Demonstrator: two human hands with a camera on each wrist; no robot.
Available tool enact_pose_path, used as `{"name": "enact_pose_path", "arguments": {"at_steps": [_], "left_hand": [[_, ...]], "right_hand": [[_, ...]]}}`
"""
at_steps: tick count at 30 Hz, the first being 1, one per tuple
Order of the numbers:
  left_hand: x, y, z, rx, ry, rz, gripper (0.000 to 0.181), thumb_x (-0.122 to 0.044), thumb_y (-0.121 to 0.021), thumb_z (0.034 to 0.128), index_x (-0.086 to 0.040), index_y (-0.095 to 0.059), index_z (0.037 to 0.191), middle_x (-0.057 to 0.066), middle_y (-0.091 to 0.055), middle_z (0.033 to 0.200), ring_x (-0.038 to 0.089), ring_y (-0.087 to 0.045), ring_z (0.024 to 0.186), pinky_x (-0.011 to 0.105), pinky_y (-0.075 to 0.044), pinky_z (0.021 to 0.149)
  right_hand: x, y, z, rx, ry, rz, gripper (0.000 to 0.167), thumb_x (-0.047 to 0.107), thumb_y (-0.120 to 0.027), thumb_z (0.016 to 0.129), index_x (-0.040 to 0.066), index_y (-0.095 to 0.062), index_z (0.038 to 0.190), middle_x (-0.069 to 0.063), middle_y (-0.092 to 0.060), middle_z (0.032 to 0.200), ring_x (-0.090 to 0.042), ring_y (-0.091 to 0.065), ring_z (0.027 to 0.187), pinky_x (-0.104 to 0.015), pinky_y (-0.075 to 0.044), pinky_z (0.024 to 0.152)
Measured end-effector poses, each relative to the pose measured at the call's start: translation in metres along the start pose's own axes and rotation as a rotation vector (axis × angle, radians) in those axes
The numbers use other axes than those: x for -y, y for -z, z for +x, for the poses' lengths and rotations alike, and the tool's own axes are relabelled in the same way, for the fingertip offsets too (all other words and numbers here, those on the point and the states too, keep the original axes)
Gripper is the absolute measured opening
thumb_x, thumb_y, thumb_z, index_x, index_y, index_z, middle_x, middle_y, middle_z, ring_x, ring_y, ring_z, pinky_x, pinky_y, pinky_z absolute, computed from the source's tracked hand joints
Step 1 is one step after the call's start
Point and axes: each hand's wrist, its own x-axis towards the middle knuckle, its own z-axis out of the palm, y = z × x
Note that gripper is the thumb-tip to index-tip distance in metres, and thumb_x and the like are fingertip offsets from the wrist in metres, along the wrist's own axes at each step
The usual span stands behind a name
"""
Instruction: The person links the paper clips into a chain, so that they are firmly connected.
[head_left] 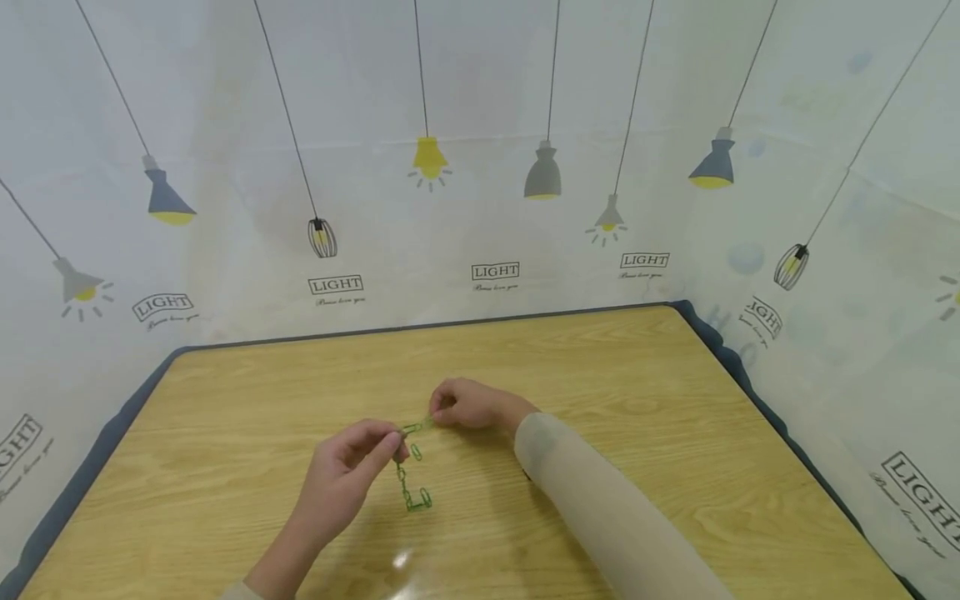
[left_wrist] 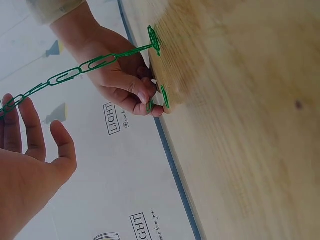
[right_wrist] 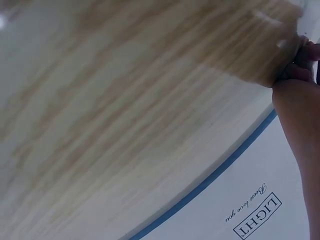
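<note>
In the head view my left hand [head_left: 348,467] pinches a chain of green paperclips [head_left: 402,479] between thumb and fingertips. The chain hangs down, its lower end lying bent on the tabletop. The left wrist view shows its links [left_wrist: 65,76] running from the left fingertips down to the wood. My right hand [head_left: 472,404], to the right and a little farther off, has thumb and fingers together at a green paperclip [left_wrist: 149,105]. Whether that clip is linked to the chain I cannot tell. A separate paperclip [head_left: 417,452] lies on the table between the hands.
The wooden table [head_left: 285,392] has a dark blue edge [head_left: 420,327] at the back and sides. Behind it hangs a pale sheet [head_left: 420,225] printed with lamps and lettering. In the right wrist view the wood [right_wrist: 110,115] fills most of the frame.
</note>
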Motion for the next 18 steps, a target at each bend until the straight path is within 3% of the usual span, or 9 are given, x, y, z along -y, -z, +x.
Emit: {"name": "enact_pose_path", "arguments": {"at_steps": [7, 10, 14, 18], "left_hand": [[0.001, 0.0, 0.001, -0.01, -0.008, -0.01, 0.013, -0.01, -0.062, 0.1079, -0.002, -0.072, 0.106, -0.003, -0.075, 0.092, 0.009, -0.072, 0.091, 0.021, -0.058, 0.091], [0.001, 0.0, 0.001, -0.014, -0.005, -0.008, 0.013, -0.01, -0.062, 0.108, -0.002, -0.072, 0.106, -0.005, -0.075, 0.092, 0.009, -0.072, 0.09, 0.021, -0.059, 0.091], [0.0, 0.001, 0.003, -0.009, 0.001, 0.004, 0.014, -0.013, -0.062, 0.1087, -0.004, -0.073, 0.107, -0.004, -0.075, 0.093, 0.01, -0.072, 0.091, 0.022, -0.058, 0.093], [0.0, 0.002, 0.006, -0.001, -0.013, 0.023, 0.014, -0.014, -0.062, 0.1087, -0.007, -0.073, 0.107, -0.001, -0.075, 0.094, 0.01, -0.072, 0.091, 0.024, -0.059, 0.093]], "right_hand": [[-0.006, -0.002, -0.004, -0.057, 0.044, 0.061, 0.007, 0.012, -0.065, 0.105, 0.009, -0.069, 0.11, -0.004, -0.068, 0.11, -0.015, -0.058, 0.101, -0.032, -0.049, 0.095], [-0.008, 0.003, -0.01, -0.082, 0.032, 0.128, 0.021, 0.013, -0.061, 0.107, 0.008, -0.069, 0.126, -0.007, -0.067, 0.113, -0.015, -0.058, 0.095, -0.03, -0.05, 0.087], [-0.003, 0.018, -0.022, -0.08, 0.041, 0.243, 0.037, 0.016, -0.046, 0.114, 0.015, -0.063, 0.147, -0.011, -0.059, 0.101, -0.019, -0.048, 0.079, -0.035, -0.045, 0.075], [0.006, 0.032, -0.036, -0.082, 0.094, 0.345, 0.035, 0.017, -0.038, 0.117, 0.01, -0.065, 0.138, -0.006, -0.049, 0.092, -0.02, -0.043, 0.08, -0.044, -0.045, 0.081]]}}
